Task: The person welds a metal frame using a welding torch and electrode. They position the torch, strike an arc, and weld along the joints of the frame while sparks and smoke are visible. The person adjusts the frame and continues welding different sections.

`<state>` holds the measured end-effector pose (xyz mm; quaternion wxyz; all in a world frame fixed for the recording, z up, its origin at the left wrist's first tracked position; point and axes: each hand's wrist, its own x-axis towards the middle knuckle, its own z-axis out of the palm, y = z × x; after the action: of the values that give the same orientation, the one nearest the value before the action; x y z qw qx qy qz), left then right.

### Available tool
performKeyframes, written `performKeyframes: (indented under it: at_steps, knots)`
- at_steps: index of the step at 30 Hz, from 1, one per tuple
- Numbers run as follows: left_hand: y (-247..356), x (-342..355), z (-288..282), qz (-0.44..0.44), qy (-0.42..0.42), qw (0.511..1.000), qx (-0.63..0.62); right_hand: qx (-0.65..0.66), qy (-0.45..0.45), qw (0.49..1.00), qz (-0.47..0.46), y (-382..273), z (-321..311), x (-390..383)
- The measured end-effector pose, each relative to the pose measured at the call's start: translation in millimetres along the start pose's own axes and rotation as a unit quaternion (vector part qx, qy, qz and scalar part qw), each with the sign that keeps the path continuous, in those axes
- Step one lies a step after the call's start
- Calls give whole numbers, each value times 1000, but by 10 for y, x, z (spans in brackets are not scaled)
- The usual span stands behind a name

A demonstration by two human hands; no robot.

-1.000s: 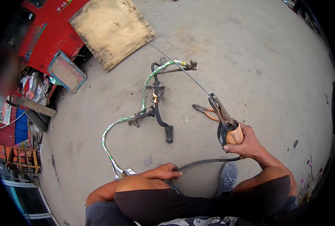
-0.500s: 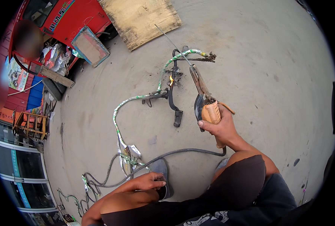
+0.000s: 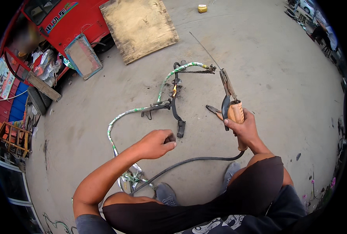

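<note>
In my right hand (image 3: 241, 126) is a welding electrode holder (image 3: 234, 111) with a tan grip, its jaws clamping a thin welding rod (image 3: 204, 48) that points up and left. Behind it, a pair of pliers (image 3: 212, 109) with orange handles appears to lie on the ground, partly hidden. My left hand (image 3: 156, 144) hovers with loosely curled fingers, thumb apart, nothing visible in it. Just beyond its fingertips is the rubber-covered end of a bent black metal bar (image 3: 176, 110). A small flame (image 3: 174, 91) burns on that bar. A foil-wrapped cable (image 3: 122, 115) runs to a rusty clamp (image 3: 211, 69) by the bar's far end.
A black cable (image 3: 193, 160) runs from the holder past my shoes (image 3: 165, 193). At the upper left are a red vehicle (image 3: 74, 23), a framed panel (image 3: 83, 56) and a worn wooden board (image 3: 140, 29). A yellow container (image 3: 202, 8) stands farther off.
My left hand has lifted off my knee and reached forward toward the bar. My right hand has moved the electrode holder right and slightly down, uncovering the pliers' jaws. The view has shifted.
</note>
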<state>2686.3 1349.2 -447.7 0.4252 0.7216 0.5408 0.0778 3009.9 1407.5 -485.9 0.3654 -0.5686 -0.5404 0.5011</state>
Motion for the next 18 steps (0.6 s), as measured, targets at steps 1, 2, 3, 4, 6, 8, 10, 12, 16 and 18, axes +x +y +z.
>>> performKeyframes:
  at_steps: [1,2,3,4,6,8,10,12,16,18]
  knots:
    - [288,160,-79,41,-20,999,18,0,8,1000,10,30,-1,-35]
    - [577,229,-140,79,-48,994,57,-2,11,1000,14,-1,53,-68]
    - [831,276,-166,116,-74,986,94,-5,15,1000,17,-28,116,-97]
    - [989,286,-172,161,-81,979,90,-12,17,1000,6,-8,217,-114]
    - [1179,287,-171,222,-98,966,90,-32,25,999,-18,58,413,-148]
    - [1357,401,-48,300,-91,946,77,12,32,999,-40,407,170,-185]
    - [1262,363,61,354,-44,933,52,-108,26,993,31,93,288,-302]
    - [1223,275,91,378,-73,922,38,19,30,998,53,162,264,-373]
    - [1149,154,174,434,-82,897,-12,-26,66,994,78,106,83,-592]
    - [1172,108,195,466,-64,882,-31,-68,120,988,75,69,137,-676]
